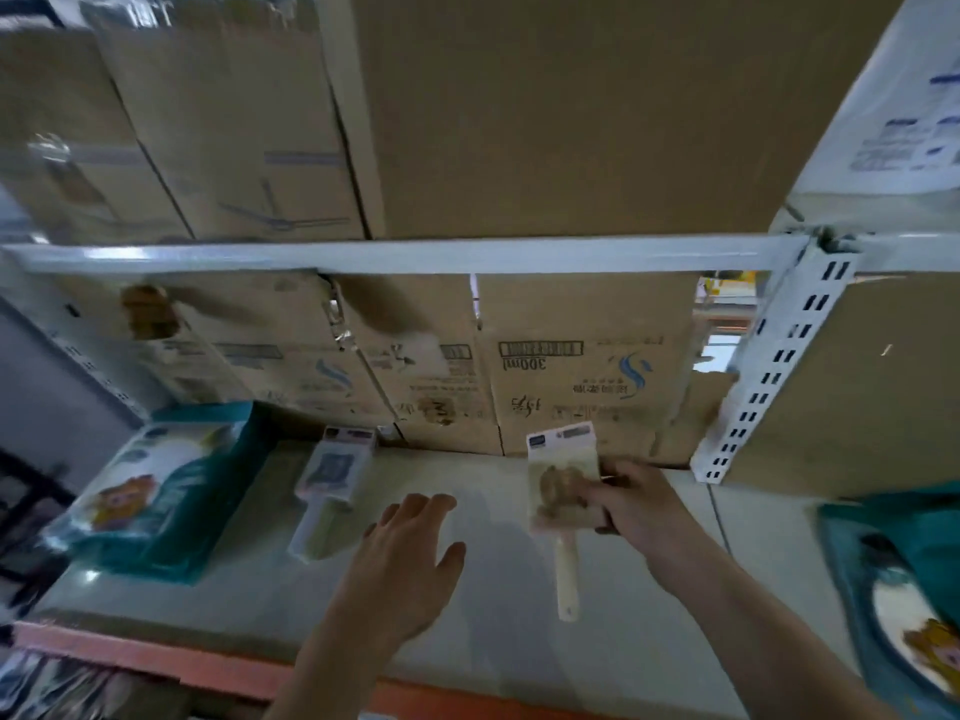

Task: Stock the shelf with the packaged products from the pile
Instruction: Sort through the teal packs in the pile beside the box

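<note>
I see big brown boxes [571,111] up on the top level. More boxes [587,366] stand below them, at the back of the shelf [509,605]. One of these says "300ml", and the print is upside down. It has a blue wave mark too. The other print on it is too blurry for me to read.

A teal pack [156,491] lies on the left side of the shelf. It has a cartoon picture on it. A second teal pack [914,589] with the same kind of picture lies far to the right.

A brush pack [332,485] lies flat on the shelf, near the first teal pack. Its card end points to the boxes and its handle points back to me, a bit to the left.

My right grip [639,501] holds a brush [563,491] by its head, with fingers curled round the side. The brush runs from far to near. Its card top points to the boxes and its pale handle points to me. I cannot tell if it touches the shelf. The writing on its card is too blurry.

My left grip [405,558] is spread flat over the shelf, between the two brushes. It holds nothing.
</note>
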Action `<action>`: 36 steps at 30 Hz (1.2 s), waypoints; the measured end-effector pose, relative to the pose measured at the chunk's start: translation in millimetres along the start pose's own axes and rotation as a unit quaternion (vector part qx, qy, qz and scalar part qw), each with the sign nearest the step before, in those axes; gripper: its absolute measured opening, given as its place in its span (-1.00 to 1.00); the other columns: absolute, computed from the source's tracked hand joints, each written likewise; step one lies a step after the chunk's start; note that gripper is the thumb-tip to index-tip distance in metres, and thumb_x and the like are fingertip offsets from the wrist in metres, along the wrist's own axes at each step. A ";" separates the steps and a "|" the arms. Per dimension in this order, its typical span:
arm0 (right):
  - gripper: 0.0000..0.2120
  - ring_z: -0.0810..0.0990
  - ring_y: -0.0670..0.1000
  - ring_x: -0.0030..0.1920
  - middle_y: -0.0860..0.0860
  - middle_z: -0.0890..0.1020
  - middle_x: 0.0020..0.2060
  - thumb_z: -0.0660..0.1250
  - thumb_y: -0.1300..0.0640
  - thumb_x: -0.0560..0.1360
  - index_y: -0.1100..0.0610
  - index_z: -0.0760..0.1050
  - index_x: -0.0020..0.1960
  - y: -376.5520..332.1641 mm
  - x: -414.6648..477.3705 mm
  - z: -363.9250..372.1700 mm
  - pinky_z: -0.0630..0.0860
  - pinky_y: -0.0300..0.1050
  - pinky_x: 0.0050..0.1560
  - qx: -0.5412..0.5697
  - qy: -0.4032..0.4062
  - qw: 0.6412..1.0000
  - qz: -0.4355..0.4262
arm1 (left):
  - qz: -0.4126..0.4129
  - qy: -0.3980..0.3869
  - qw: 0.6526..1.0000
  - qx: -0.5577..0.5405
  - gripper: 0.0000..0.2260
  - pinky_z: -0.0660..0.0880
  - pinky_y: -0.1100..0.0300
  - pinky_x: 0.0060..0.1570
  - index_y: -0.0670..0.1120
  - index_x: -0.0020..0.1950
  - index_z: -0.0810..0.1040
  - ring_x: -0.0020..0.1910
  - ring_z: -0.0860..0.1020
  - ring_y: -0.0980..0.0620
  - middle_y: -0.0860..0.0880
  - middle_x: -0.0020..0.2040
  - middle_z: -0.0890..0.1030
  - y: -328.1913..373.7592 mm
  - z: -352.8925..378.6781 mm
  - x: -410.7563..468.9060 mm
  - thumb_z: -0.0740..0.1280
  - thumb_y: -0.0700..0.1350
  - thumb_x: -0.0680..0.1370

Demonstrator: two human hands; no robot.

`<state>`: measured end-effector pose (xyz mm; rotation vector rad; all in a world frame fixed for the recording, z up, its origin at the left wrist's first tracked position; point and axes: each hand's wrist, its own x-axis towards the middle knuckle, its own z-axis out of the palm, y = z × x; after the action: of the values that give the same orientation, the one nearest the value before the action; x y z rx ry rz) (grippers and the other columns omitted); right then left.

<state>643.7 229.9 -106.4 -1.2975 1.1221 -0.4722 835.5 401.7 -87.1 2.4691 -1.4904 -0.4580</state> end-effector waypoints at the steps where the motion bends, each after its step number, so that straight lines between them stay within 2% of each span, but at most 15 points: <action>1: -0.92 0.70 0.11 -0.06 0.09 0.74 -0.13 0.48 0.18 0.49 0.12 0.70 -0.02 -1.9 0.7 23.2 0.59 -0.03 -0.10 0.007 0.010 1.000 0.008 | 0.003 -0.004 1.000 0.000 -0.55 0.35 0.12 0.38 0.13 0.54 0.25 0.41 0.37 0.06 0.12 0.46 0.37 -22.7 -9.6 1.1 0.22 0.13 0.66; 7: -0.91 0.72 0.16 -0.02 0.12 0.75 -0.09 0.42 0.23 0.55 0.16 0.68 0.02 -15.8 13.5 153.6 0.64 0.01 -0.08 0.036 0.023 0.998 0.047 | 0.017 -0.016 1.000 -0.002 -0.55 0.36 0.08 0.39 0.14 0.52 0.28 0.44 0.37 0.05 0.11 0.51 0.37 -146.2 -59.7 -2.6 0.26 0.11 0.65; 10: -0.89 0.72 0.15 -0.08 0.14 0.75 -0.10 0.42 0.23 0.54 0.19 0.69 0.04 -21.4 17.0 201.5 0.60 -0.06 -0.14 0.041 0.011 0.998 0.054 | 0.012 -0.022 1.000 -0.009 -0.55 0.37 0.10 0.36 0.16 0.53 0.26 0.42 0.37 0.06 0.12 0.48 0.40 -187.7 -73.0 -7.1 0.26 0.12 0.64; 13: -0.89 0.71 0.10 -0.17 0.13 0.76 -0.13 0.43 0.22 0.54 0.18 0.71 0.02 -32.3 20.4 234.1 0.58 -0.04 -0.13 0.025 0.004 0.999 0.037 | 0.021 -0.028 0.999 -0.014 -0.53 0.39 0.10 0.35 0.17 0.54 0.25 0.38 0.40 0.07 0.13 0.42 0.43 -212.3 -82.7 -6.3 0.25 0.13 0.64; 17: -0.90 0.70 0.07 -0.18 0.12 0.75 -0.11 0.42 0.24 0.55 0.15 0.70 0.03 -38.4 33.4 264.8 0.59 -0.06 -0.15 0.021 0.009 0.999 0.028 | 0.031 -0.014 0.999 -0.011 -0.55 0.40 0.09 0.34 0.14 0.53 0.28 0.36 0.41 0.05 0.11 0.38 0.44 -237.0 -88.9 -0.9 0.24 0.14 0.65; 23: -0.79 0.74 0.10 -0.05 0.12 0.73 -0.02 0.47 0.26 0.51 0.18 0.62 0.15 -35.2 59.7 296.5 0.66 -0.07 -0.14 0.033 0.024 0.999 0.036 | 0.035 -0.029 0.999 -0.020 -0.56 0.40 0.11 0.31 0.10 0.51 0.29 0.35 0.41 0.04 0.09 0.34 0.45 -260.6 -84.9 3.0 0.24 0.13 0.65; 26: -0.72 0.74 0.09 -0.04 0.12 0.72 0.01 0.50 0.26 0.47 0.15 0.61 0.17 -31.2 70.9 310.4 0.69 0.07 0.01 0.013 0.034 0.999 0.040 | 0.027 -0.042 0.999 -0.016 -0.54 0.41 0.08 0.33 0.09 0.53 0.28 0.36 0.41 0.04 0.09 0.37 0.45 -269.6 -77.8 7.5 0.23 0.14 0.65; 28: -0.73 0.74 0.11 -0.03 0.12 0.71 0.02 0.51 0.27 0.46 0.12 0.61 0.14 -29.2 74.3 316.7 0.69 0.09 0.05 0.004 0.044 0.998 0.040 | 0.026 -0.050 0.998 -0.019 -0.52 0.40 0.06 0.35 0.10 0.55 0.25 0.38 0.40 0.04 0.09 0.40 0.42 -272.3 -72.2 9.3 0.23 0.15 0.65; 31: -0.81 0.73 0.12 -0.03 0.15 0.71 0.01 0.50 0.30 0.47 0.06 0.62 -0.01 -24.7 80.0 322.2 0.69 0.06 0.01 0.003 0.052 0.998 0.040 | 0.039 -0.062 0.997 -0.026 -0.53 0.38 0.07 0.37 0.10 0.54 0.26 0.40 0.38 0.06 0.10 0.43 0.40 -276.1 -66.4 11.9 0.23 0.15 0.65; 34: -0.81 0.74 0.05 -0.13 0.12 0.73 -0.09 0.49 0.30 0.50 0.07 0.62 0.04 -22.7 84.8 326.9 0.69 -0.07 -0.11 -0.013 0.056 0.998 0.038 | 0.037 -0.063 0.997 -0.035 -0.52 0.37 0.07 0.39 0.10 0.54 0.26 0.42 0.38 0.07 0.11 0.46 0.38 -284.7 -64.9 16.7 0.24 0.15 0.65; 36: -0.79 0.73 0.01 -0.16 0.09 0.73 -0.14 0.48 0.30 0.51 0.01 0.60 -0.01 -20.8 86.7 330.0 0.68 -0.09 -0.12 -0.024 0.061 0.997 0.032 | 0.033 -0.061 0.997 -0.038 -0.52 0.38 0.07 0.38 0.11 0.54 0.26 0.41 0.39 0.07 0.11 0.45 0.40 -290.8 -63.9 19.5 0.24 0.15 0.64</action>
<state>968.2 322.4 -160.9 -1.2847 1.2790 -0.4845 1105.9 520.2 -130.8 2.3627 -1.5642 -0.6502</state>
